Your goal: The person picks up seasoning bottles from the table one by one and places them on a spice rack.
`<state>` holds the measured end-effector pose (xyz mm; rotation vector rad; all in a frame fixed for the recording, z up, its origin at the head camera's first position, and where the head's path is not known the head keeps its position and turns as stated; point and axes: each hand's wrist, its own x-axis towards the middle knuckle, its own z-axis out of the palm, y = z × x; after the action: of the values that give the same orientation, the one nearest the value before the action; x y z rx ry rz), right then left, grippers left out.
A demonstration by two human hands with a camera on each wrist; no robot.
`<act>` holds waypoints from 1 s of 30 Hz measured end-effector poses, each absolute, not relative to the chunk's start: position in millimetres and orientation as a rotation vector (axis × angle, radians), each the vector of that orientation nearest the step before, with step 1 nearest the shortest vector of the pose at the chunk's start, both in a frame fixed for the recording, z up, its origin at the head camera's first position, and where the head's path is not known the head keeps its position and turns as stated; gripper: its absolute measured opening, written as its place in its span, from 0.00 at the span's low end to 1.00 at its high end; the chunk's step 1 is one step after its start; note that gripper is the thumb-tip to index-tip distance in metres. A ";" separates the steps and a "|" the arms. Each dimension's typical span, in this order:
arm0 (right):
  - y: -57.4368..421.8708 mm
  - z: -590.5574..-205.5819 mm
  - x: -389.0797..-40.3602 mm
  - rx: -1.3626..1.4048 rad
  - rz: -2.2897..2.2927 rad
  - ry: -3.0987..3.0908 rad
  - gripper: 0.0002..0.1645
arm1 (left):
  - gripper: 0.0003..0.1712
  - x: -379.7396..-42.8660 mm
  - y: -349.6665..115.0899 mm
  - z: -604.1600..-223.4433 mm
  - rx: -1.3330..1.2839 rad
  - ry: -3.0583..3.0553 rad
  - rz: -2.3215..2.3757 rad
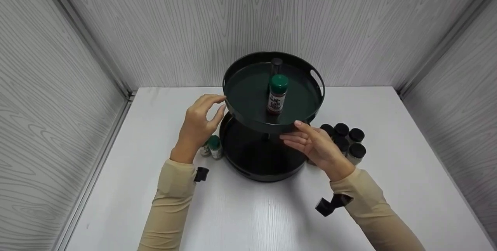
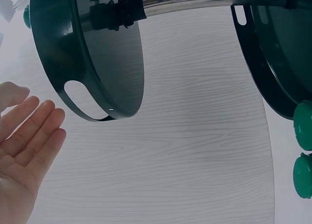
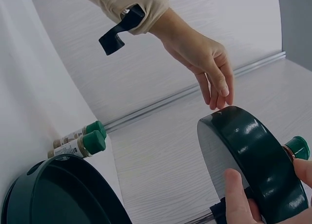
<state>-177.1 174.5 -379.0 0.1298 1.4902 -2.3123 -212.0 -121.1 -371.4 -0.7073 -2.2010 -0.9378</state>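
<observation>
A dark two-tier round tray stand [image 1: 248,84] stands on the white table, with one green-capped spice jar [image 1: 276,101] on its upper tier beside the centre post. My right hand [image 1: 320,148] grips the upper tier's front right rim, thumb over the edge and fingers beneath. The right wrist view shows that thumb and a fingertip on either side of the tier wall [image 3: 248,151]. At the left rim, my left hand [image 1: 198,121] is held with relaxed, slightly bent fingers and nothing in them. Its fingers [image 2: 41,131] appear beside the tier's handle cutout in the left wrist view.
Two green-capped jars [image 1: 214,148] stand left of the lower tier [image 1: 256,154]. Several black-capped jars [image 1: 356,151] cluster on its right, partly behind my right hand. Grey wood-grain panels [image 1: 248,18] wall the table at the back and sides.
</observation>
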 end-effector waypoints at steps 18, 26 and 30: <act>191.7 -372.8 -178.9 0.188 -2.370 1.515 0.40 | 0.12 -208.4 -131.2 -389.7 -0.626 -2.261 -0.977; 195.5 -372.0 -180.8 0.233 -2.366 1.550 0.44 | 0.12 -207.6 -136.6 -397.9 -0.582 -2.299 -0.981; 196.7 -370.2 -179.5 0.253 -2.380 1.566 0.46 | 0.11 -207.1 -138.3 -400.3 -0.566 -2.310 -0.985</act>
<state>-179.5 196.7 -370.2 0.2526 1.5658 -2.3798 -207.1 -138.3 -400.3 -0.5655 -2.3098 -0.9851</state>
